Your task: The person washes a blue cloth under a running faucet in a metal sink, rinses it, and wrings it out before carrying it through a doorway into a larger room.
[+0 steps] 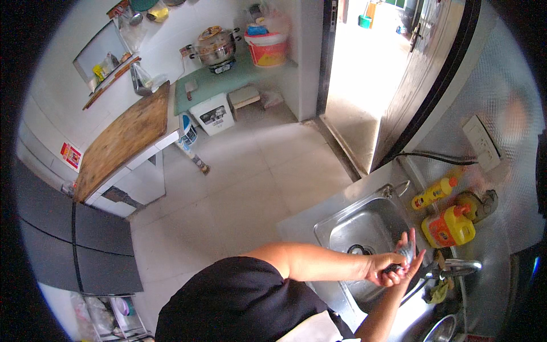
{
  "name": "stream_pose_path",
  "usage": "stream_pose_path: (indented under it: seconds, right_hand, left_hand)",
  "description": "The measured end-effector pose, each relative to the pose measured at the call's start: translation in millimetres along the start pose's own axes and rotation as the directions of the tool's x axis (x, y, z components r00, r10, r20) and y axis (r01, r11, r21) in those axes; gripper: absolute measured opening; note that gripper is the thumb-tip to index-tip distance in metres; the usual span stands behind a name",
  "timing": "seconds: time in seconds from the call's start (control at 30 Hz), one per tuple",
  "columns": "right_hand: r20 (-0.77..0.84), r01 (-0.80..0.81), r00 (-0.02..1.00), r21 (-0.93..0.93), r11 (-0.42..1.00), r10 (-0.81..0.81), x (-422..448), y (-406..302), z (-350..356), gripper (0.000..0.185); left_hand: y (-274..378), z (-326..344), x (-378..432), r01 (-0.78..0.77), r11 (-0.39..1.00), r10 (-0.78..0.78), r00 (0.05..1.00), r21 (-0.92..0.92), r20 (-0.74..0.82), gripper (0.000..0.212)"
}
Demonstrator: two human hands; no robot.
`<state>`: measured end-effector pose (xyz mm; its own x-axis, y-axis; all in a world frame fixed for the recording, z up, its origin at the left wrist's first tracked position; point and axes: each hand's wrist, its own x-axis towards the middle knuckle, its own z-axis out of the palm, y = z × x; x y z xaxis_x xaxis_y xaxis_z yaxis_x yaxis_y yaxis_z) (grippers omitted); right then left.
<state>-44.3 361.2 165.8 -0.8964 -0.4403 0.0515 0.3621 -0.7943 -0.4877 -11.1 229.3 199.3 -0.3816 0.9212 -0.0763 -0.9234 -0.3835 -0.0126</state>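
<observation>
My hands meet over the front part of a stainless steel sink (363, 226). The fingers of my left hand (382, 268) curl around a small grey and dark thing (409, 253), too blurred to name, pressed against my right hand (413, 266). Beneath it, my right hand has its palm turned up and some fingers stretched out; the overlap hides its other fingers. Close beside the hands, a chrome faucet (461, 267) reaches towards the sink. A drain strainer (360, 251) sits in the basin's bottom, partly behind my left forearm.
Behind the sink stand a yellow detergent bottle (431, 194) and a yellow jug (448, 226). A green cloth (439, 293) lies by the faucet, near a metal bowl (442, 329). Across the room are a wooden board (128, 132), a steel pot (216, 49) and an open door (410, 85).
</observation>
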Motion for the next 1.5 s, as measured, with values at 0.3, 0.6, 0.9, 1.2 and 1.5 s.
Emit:
stream_pose_path:
  seconds: [0.3,0.6,0.9,1.2,1.5]
  right_hand:
    - [0.568,-0.040,0.764,0.516,0.856,-0.306,43,9,59,0.048]
    - [-0.006,0.172,0.985,0.116,0.978,-0.172,12,-6,96,0.022]
    - [-0.271,-0.009,0.960,-0.291,0.957,-0.073,-11,-15,119,0.016]
    - [-0.385,-0.197,0.920,-0.608,0.769,-0.068,-17,-27,119,0.009]
    - [-0.179,-0.111,0.938,-0.966,0.233,-0.295,-26,-14,74,0.005]
  left_hand:
    - [-11,40,-11,-0.080,0.984,0.123,0.953,-0.159,0.278,0.017]
    - [2,36,-22,0.099,0.992,-0.074,0.963,-0.084,0.258,0.020]
    - [-9,22,-22,0.230,0.943,-0.251,0.966,0.241,0.062,0.014]
    - [-18,17,-7,0.162,0.790,-0.024,0.972,0.592,-0.234,0.018]
    - [-32,-15,16,0.054,0.484,0.301,0.927,0.873,-0.224,0.015]
